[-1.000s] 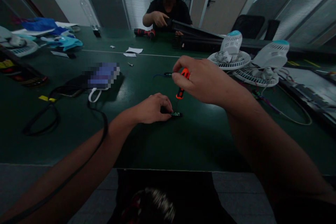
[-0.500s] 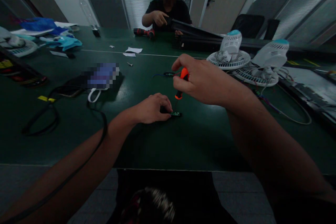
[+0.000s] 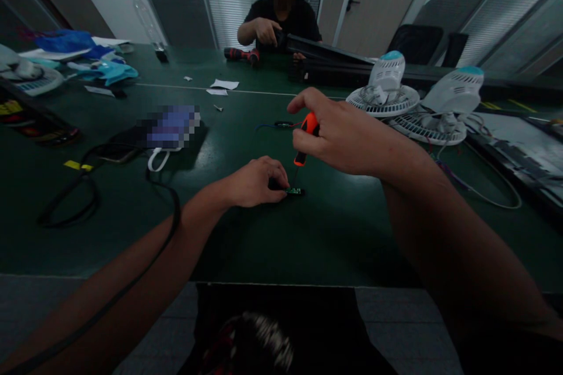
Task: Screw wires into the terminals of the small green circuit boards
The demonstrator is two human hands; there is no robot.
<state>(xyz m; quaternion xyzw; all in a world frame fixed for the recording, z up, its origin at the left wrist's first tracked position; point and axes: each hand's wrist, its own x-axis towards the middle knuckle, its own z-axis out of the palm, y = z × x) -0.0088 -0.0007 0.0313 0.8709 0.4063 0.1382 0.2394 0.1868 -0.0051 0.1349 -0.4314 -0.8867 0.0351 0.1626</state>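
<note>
My left hand (image 3: 257, 183) is closed on the left end of a small green circuit board (image 3: 294, 191), pinching it down against the dark green table (image 3: 338, 228). An orange and black screwdriver (image 3: 309, 124) is gripped in my right hand (image 3: 338, 135), its handle tilted slightly to the right. The thin shaft reaches down to the board, where the tip appears to touch it. Just behind the screwdriver lies a second small board (image 3: 284, 125) with blue and red wires. My fingers cover the left end of the held board.
Upturned white fan heads (image 3: 382, 96) sit at the right, beside wires and a panel. To the left are a power bank (image 3: 173, 127) and a black cable (image 3: 176, 205) crossing my left forearm. A co-worker (image 3: 281, 23) handles a long black part across the table, near a red power drill (image 3: 241, 55).
My right hand and the screwdriver handle have shifted very slightly, with the fingers turned a little on the handle. My left hand stays still on the board.
</note>
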